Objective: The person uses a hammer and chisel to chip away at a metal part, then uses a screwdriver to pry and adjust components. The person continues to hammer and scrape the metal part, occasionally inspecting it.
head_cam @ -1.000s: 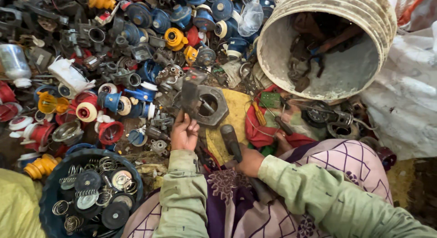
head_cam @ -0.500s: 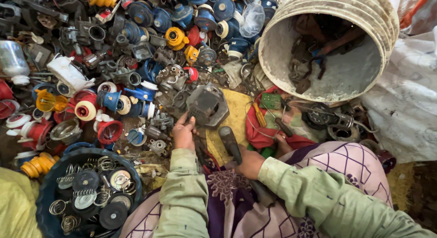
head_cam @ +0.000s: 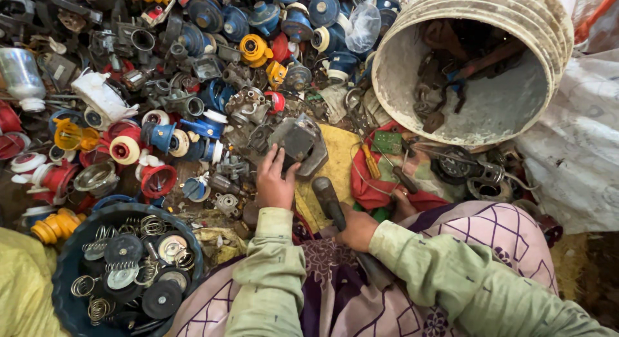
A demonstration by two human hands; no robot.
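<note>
Your left hand (head_cam: 276,182) now grips the grey metal block (head_cam: 298,142) at centre frame; a second ago it stood tilted higher, so you have lowered it onto the yellow cloth (head_cam: 335,163). Your right hand (head_cam: 356,227) stays clamped on the hammer (head_cam: 327,198) just beside it. The bucket (head_cam: 451,118), upper right, holds rusty tools. The basin (head_cam: 71,272), lower left, holds springs and discs.

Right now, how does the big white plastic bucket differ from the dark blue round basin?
The big white plastic bucket lies tipped on its side at upper right; the dark blue round basin sits upright at lower left. The bucket is dirty and deep, holding rusty tools; the basin is shallow, holding wire springs and dark discs. Both hold metal parts.
</note>
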